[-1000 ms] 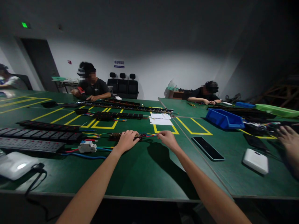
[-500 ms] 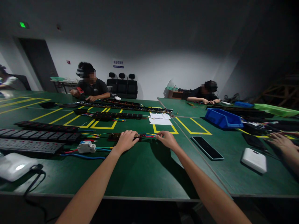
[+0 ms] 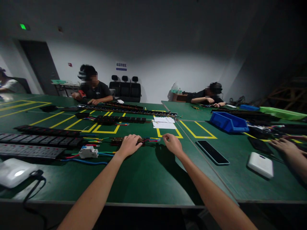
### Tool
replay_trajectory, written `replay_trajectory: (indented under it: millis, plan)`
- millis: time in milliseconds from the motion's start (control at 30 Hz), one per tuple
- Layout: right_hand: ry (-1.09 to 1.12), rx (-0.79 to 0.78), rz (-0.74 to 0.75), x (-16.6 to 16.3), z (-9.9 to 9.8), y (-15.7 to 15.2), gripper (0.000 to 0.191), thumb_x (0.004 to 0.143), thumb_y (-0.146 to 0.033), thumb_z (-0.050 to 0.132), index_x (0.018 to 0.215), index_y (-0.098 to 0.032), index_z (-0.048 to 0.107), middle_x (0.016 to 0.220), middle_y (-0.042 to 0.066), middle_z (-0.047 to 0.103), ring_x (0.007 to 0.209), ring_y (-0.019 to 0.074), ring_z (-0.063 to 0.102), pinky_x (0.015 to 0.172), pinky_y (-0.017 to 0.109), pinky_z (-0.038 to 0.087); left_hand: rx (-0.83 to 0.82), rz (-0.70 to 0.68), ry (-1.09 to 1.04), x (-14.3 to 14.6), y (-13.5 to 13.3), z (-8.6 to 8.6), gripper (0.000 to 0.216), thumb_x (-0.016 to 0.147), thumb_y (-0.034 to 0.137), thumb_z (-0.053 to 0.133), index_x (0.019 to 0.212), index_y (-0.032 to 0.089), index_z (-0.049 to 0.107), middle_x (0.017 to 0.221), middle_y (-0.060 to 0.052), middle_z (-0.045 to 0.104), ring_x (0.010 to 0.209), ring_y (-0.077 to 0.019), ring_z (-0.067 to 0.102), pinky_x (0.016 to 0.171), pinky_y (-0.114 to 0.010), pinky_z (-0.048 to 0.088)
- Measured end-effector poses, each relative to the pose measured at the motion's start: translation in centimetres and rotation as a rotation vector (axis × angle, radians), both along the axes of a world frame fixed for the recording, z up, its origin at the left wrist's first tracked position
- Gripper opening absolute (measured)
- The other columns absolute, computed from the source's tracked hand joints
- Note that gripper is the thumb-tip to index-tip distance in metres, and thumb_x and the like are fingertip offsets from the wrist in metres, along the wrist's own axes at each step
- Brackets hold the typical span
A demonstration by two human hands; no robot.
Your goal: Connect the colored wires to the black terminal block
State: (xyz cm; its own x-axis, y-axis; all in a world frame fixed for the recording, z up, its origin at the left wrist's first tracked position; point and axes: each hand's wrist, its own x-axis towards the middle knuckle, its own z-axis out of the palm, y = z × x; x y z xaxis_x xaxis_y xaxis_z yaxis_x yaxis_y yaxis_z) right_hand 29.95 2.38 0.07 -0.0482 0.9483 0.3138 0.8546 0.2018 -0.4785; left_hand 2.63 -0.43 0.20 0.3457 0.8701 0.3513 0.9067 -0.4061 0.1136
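Observation:
My left hand [image 3: 130, 144] lies over a narrow dark strip [image 3: 115, 141] with copper-coloured lines along it, its fingers bent over the strip and holding it against the table. From the strip's right end runs a bunch of thin coloured wires [image 3: 153, 139], red, blue and yellow-green, with bare metal-looking ends. My right hand [image 3: 172, 143] hovers just right of those ends, apart from them. Its fingers are loosely curled, with nothing visible between them. Left of my left hand, a white circuit breaker [image 3: 88, 152] has thick blue and red wires attached.
Power strips [image 3: 31, 151] lie at the left, near a white device [image 3: 16, 172] with a cable. To the right are a phone [image 3: 212, 152], a white box [image 3: 260, 164], a blue bin [image 3: 229, 121] and another person's hand [image 3: 286, 147]. Paper sheets [image 3: 164, 122] lie ahead. Two co-workers sit opposite.
My right hand has let go of the wire ends and moved slightly right. The left hand stays on the strip. At the right edge, the other person's hand has shifted left.

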Motion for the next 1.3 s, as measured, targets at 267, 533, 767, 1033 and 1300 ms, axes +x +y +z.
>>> replay_trajectory:
  millis: [267,533,767,1033,1300]
  plan:
    - [-0.041,0.027,0.050,-0.4,0.4,-0.6,0.028,0.096,-0.036,0.051,0.109,-0.022,0.072,0.099,0.006,0.069,0.090,0.0188,0.062,0.071,0.026,0.038,0.004,-0.006,0.000,0.1,-0.2,0.1,0.031,0.098,0.044,0.047,0.118,0.024,0.061,0.116,-0.007,0.067,0.110,-0.0257,0.058,0.094,-0.041,0.043]
    - [-0.062,0.011,0.058,-0.5,0.7,-0.9,0.034,0.098,-0.043,0.049,0.112,-0.022,0.070,0.100,0.007,0.067,0.089,0.0188,0.062,0.068,0.026,0.037,0.008,0.032,0.008,-0.1,-0.4,0.5,0.049,0.091,0.048,0.052,0.132,0.022,0.056,0.129,-0.011,0.063,0.120,-0.0301,0.055,0.101,-0.048,0.041]
    - [-0.080,0.015,0.052,-0.6,0.8,-1.0,0.033,0.098,-0.043,0.048,0.112,-0.022,0.070,0.100,0.007,0.068,0.088,0.0187,0.062,0.069,0.026,0.037,-0.078,0.109,0.083,-1.2,-0.2,1.1,0.055,0.091,0.052,0.051,0.136,0.021,0.056,0.124,-0.013,0.067,0.115,-0.0334,0.060,0.096,-0.048,0.043]
    - [-0.071,0.020,0.083,-0.4,0.2,-0.5,0.034,0.097,-0.044,0.050,0.115,-0.021,0.069,0.098,0.007,0.069,0.088,0.0192,0.063,0.070,0.027,0.039,0.000,0.067,0.020,-1.2,-0.1,1.1,0.046,0.087,0.048,0.064,0.128,0.027,0.059,0.122,-0.008,0.064,0.115,-0.0290,0.056,0.096,-0.042,0.041]
    - [-0.055,0.041,0.224,-0.3,-0.2,0.0,0.024,0.090,-0.031,0.062,0.111,-0.021,0.069,0.101,0.005,0.068,0.086,0.0160,0.064,0.074,0.025,0.042,0.093,0.017,0.027,-0.6,-0.5,1.3,0.049,0.086,0.051,0.066,0.128,0.027,0.059,0.115,-0.008,0.057,0.108,-0.0269,0.053,0.092,-0.040,0.041]
